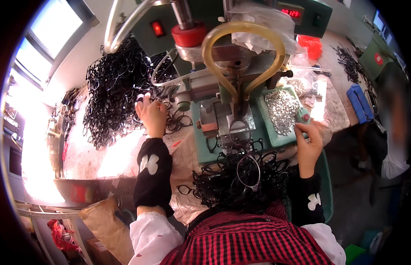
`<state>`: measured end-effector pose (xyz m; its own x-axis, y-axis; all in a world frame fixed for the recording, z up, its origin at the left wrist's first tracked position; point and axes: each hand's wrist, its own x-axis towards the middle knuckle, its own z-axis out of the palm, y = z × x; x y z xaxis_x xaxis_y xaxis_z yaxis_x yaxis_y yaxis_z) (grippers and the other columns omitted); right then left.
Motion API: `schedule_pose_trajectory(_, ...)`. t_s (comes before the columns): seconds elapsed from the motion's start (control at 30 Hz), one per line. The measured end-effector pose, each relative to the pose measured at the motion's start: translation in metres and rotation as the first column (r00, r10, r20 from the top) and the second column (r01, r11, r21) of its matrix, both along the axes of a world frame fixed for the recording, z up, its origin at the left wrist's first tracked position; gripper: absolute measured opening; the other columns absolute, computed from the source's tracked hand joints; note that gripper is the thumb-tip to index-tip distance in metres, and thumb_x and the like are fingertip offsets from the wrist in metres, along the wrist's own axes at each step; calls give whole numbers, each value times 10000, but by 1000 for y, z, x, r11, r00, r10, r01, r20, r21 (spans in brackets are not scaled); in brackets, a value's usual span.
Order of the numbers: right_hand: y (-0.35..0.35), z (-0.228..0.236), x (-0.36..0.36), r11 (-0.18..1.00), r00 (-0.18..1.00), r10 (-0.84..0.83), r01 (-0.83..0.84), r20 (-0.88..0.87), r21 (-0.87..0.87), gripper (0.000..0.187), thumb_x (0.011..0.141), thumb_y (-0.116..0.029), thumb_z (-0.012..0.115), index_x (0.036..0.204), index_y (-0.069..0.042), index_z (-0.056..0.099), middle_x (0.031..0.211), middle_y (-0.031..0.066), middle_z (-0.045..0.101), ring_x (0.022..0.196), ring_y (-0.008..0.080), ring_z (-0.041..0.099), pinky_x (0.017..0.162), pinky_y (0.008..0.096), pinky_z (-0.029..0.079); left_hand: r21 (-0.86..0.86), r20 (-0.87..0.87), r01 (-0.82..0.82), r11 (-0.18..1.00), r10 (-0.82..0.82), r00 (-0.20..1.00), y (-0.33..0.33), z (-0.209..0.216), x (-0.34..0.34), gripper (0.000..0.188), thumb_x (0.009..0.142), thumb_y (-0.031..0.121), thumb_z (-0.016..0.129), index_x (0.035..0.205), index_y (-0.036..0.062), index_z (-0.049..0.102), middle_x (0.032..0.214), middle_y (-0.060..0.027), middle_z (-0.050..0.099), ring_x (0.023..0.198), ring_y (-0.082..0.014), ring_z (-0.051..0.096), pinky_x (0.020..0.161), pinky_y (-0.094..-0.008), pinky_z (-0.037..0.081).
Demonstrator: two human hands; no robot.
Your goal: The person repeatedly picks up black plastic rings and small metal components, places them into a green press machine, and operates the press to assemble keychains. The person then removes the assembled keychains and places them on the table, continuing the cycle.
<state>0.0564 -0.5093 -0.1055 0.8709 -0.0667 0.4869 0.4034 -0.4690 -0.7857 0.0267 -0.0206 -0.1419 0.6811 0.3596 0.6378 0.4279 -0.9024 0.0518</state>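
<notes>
My left hand (152, 115) reaches to the near edge of a tall heap of black eyeglass frames (112, 84), thumb apart from the fingers, with dark covers on some fingertips. Beside a green tray (268, 132) of small shiny metal pieces (282, 110), my right hand (309, 143) has its thumb and forefinger pinched together; anything between them is too small to make out. A press machine (234, 66) stands between my hands, with an eyeglass frame (240, 132) at its fixture. Closer to me, a lighter-rimmed frame (248, 172) lies over more black frames (223, 176) at my lap.
A yellowish hose (205, 48) loops in front of the press. Plastic bags (263, 31) hang on it. To the right lie a blue case (359, 104) and more dark frames (347, 59). A brown sack (109, 225) is below the table's left side. A blurred person (393, 119) is at far right.
</notes>
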Motion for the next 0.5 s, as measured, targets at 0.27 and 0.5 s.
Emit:
schedule_pose_trajectory(0.27,48,67,-12,908,922,388,-385,18,164,135,790,37,766,917,-8,755,891,83,732,836,204,691,774,303,516,-620,456,345,705,-34,889,-37,36,-46,154,989,125,645,1078,-1,635,785,3,570,675,-96,484,630,-272,433)
schedule_pose_trajectory(0.5,117,67,1,838,904,420,-422,86,346,350,789,26,766,1122,-7,666,922,47,709,835,140,682,768,284,521,-751,639,634,185,-36,768,-83,10,-77,174,1059,114,536,1172,9,617,1016,-63,654,885,-145,647,796,-301,558)
